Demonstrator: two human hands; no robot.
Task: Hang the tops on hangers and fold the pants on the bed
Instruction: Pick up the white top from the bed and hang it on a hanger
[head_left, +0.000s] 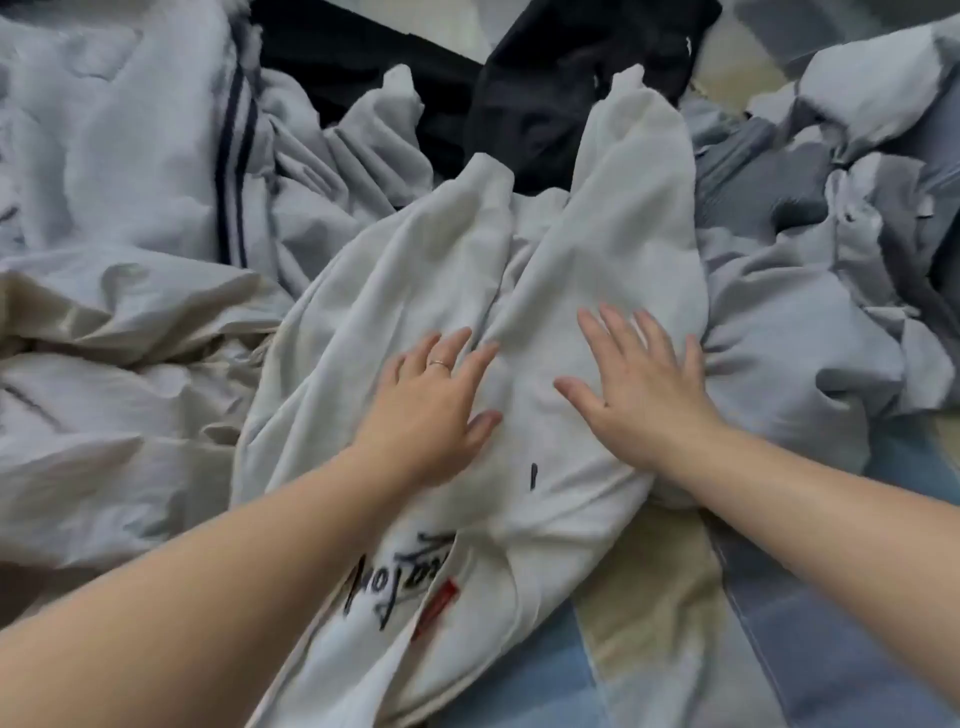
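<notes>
White pants (597, 249) lie on the bed in the middle of the view, two legs stretching away from me, with black lettering and a red tag near their lower end. My left hand (431, 410) lies flat on the left leg, fingers spread, a ring on one finger. My right hand (639, 395) presses flat on the right leg, fingers straight and spread. Neither hand grips the cloth.
A pale grey garment with dark stripes (156, 156) lies at the left, a beige one (104, 322) below it. Black clothes (519, 78) lie at the back. Grey garments (810, 312) pile up at the right. The checked bedsheet (675, 649) shows at the lower right.
</notes>
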